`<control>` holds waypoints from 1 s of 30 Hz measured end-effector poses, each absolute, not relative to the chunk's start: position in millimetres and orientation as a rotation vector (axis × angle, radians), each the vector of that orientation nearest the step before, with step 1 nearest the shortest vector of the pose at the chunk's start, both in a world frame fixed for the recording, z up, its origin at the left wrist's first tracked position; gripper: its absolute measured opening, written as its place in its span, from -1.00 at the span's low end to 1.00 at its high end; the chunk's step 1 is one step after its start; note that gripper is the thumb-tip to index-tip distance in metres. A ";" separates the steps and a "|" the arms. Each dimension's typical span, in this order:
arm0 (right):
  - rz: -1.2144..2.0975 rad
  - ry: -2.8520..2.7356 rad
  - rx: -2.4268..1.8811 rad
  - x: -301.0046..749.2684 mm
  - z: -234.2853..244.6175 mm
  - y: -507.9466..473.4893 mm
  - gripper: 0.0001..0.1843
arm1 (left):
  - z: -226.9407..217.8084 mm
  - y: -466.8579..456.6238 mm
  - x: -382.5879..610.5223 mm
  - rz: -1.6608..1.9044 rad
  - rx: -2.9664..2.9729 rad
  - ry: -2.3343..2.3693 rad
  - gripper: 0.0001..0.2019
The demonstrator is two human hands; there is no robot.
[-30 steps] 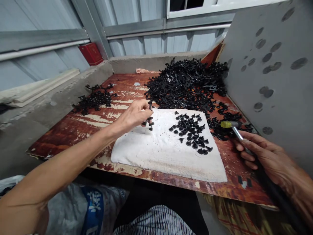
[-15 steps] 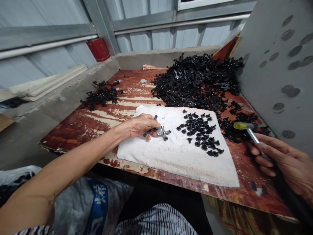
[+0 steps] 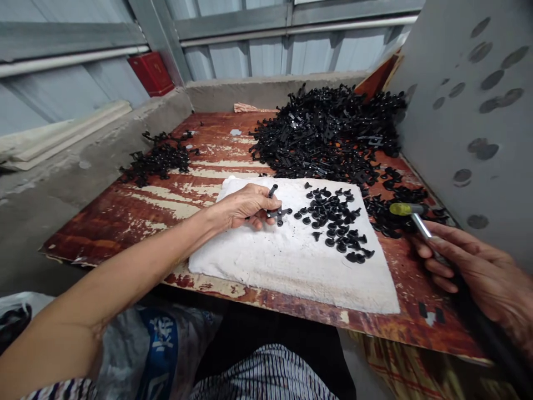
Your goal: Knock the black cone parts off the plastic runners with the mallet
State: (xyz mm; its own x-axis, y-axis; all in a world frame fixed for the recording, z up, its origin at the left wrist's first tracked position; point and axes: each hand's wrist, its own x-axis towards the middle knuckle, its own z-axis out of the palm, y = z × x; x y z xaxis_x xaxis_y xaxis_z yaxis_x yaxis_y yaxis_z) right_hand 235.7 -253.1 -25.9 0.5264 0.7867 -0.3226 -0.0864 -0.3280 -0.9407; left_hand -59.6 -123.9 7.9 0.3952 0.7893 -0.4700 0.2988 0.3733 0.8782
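Observation:
My left hand [image 3: 249, 204] is closed on a small black bracket [image 3: 280, 214] with several round-ended arms, one of them pointing up past my thumb. Part of the bracket is hidden by my fingers. It is over a folded white cloth [image 3: 266, 278]. To its right on the cloth lie several small black knob-like pieces with round bases [image 3: 333, 214]. My right hand [image 3: 470, 255] grips the handle of a small mallet [image 3: 401, 209], which has a yellow face and a metal neck. The mallet head is above the table's right side, apart from the bracket.
A big heap of black parts [image 3: 320, 133] covers the back right of the worn red-brown table [image 3: 95, 219]. A smaller pile [image 3: 160, 158] lies at the left. A grey panel [image 3: 470, 128] stands along the right edge, and a low concrete ledge [image 3: 225, 94] runs behind.
The bracket has been turned in my left hand, so a darker face shows. My right hand still holds the mallet in much the same place. The whole view has shifted slightly.

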 end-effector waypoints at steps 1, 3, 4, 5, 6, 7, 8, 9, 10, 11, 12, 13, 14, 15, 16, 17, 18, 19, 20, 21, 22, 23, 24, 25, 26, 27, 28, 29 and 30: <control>0.998 -0.608 -1.675 235.9 -26.0 -253.2 -0.57 | 7.2 -123.4 -56.4 0.432 1.206 1.178 -0.82; 0.997 -0.613 -1.680 236.6 -26.2 -253.5 -0.62 | 5.2 -122.2 -51.0 0.450 1.214 1.172 -0.82; 0.999 -0.608 -1.681 237.2 -26.3 -253.7 -0.63 | 4.1 -121.6 -48.8 0.459 1.218 1.162 -0.82; 1.003 -0.599 -1.682 237.9 -26.6 -253.8 -0.64 | 2.8 -121.0 -47.1 0.466 1.222 1.151 -0.82; 1.011 -0.592 -1.682 238.6 -27.0 -253.8 -0.64 | 1.5 -120.3 -45.8 0.470 1.226 1.141 -0.81; 1.012 -0.587 -1.680 239.3 -27.5 -253.7 -0.64 | 0.2 -119.7 -44.8 0.471 1.228 1.134 -0.81; 1.012 -0.585 -1.676 239.7 -28.0 -253.6 -0.64 | -1.1 -119.1 -43.9 0.469 1.225 1.132 -0.81; 1.009 -0.585 -1.673 240.0 -28.4 -253.4 -0.64 | -2.4 -118.6 -43.2 0.469 1.216 1.131 -0.81; 1.005 -0.586 -1.670 240.0 -28.7 -253.2 -0.64 | -3.4 -118.1 -42.6 0.473 1.202 1.132 -0.81; 1.002 -0.585 -1.669 239.9 -28.9 -252.9 -0.64 | -4.2 -117.8 -42.0 0.478 1.188 1.134 -0.80; 1.001 -0.584 -1.670 239.5 -28.8 -252.7 -0.64 | -4.8 -117.6 -41.3 0.482 1.175 1.134 -0.80; 1.001 -0.583 -1.672 239.1 -28.6 -252.6 -0.64 | -5.1 -117.6 -40.6 0.480 1.164 1.133 -0.80; 1.003 -0.583 -1.674 238.7 -28.3 -252.5 -0.64 | -5.1 -117.6 -39.9 0.477 1.156 1.134 -0.80; 0.998 -0.584 -1.676 238.2 -28.0 -252.5 -0.63 | -4.9 -117.8 -39.1 0.473 1.151 1.136 -0.79; 0.990 -0.585 -1.677 237.8 -27.7 -252.6 -0.62 | -4.6 -118.0 -38.3 0.469 1.147 1.141 -0.79; 0.981 -0.587 -1.679 237.4 -27.5 -252.6 -0.61 | -4.2 -118.3 -37.5 0.465 1.144 1.148 -0.78; 0.974 -0.589 -1.679 236.9 -27.3 -252.6 -0.60 | -3.9 -118.5 -36.7 0.464 1.144 1.157 -0.78; 0.967 -0.587 -1.681 236.5 -27.3 -252.5 -0.59 | -3.6 -118.8 -36.1 0.465 1.146 1.162 -0.78; 0.965 -0.582 -1.681 236.0 -27.3 -252.4 -0.58 | -3.6 -119.0 -35.6 0.467 1.147 1.164 -0.78; 0.962 -0.577 -1.681 235.5 -27.3 -252.3 -0.57 | -3.7 -119.1 -35.2 0.466 1.148 1.164 -0.78; 0.964 -0.569 -1.680 235.0 -27.3 -252.1 -0.56 | -3.9 -119.1 -35.0 0.463 1.149 1.163 -0.77; 0.964 -0.561 -1.681 234.6 -27.3 -252.1 -0.55 | -4.4 -119.1 -34.9 0.459 1.150 1.161 -0.77; 0.964 -0.555 -1.683 234.5 -27.3 -252.1 -0.54 | -5.0 -119.0 -35.0 0.455 1.151 1.160 -0.77; 0.962 -0.553 -1.683 234.4 -27.3 -252.2 -0.53 | -5.7 -118.9 -35.2 0.451 1.152 1.157 -0.77; 0.965 -0.557 -1.684 234.6 -27.2 -252.4 -0.52 | -6.4 -118.7 -35.6 0.448 1.153 1.154 -0.77; 0.966 -0.565 -1.684 234.9 -27.2 -252.6 -0.51 | -7.2 -118.5 -35.9 0.446 1.153 1.149 -0.77; 0.967 -0.573 -1.681 235.2 -27.2 -252.7 -0.50 | -8.0 -118.3 -36.3 0.446 1.153 1.142 -0.78; 0.966 -0.579 -1.676 235.5 -27.2 -252.7 -0.49 | -8.6 -118.1 -36.7 0.444 1.152 1.134 -0.78; 0.963 -0.581 -1.673 235.7 -27.3 -252.6 -0.49 | -9.2 -117.8 -36.9 0.441 1.152 1.129 -0.78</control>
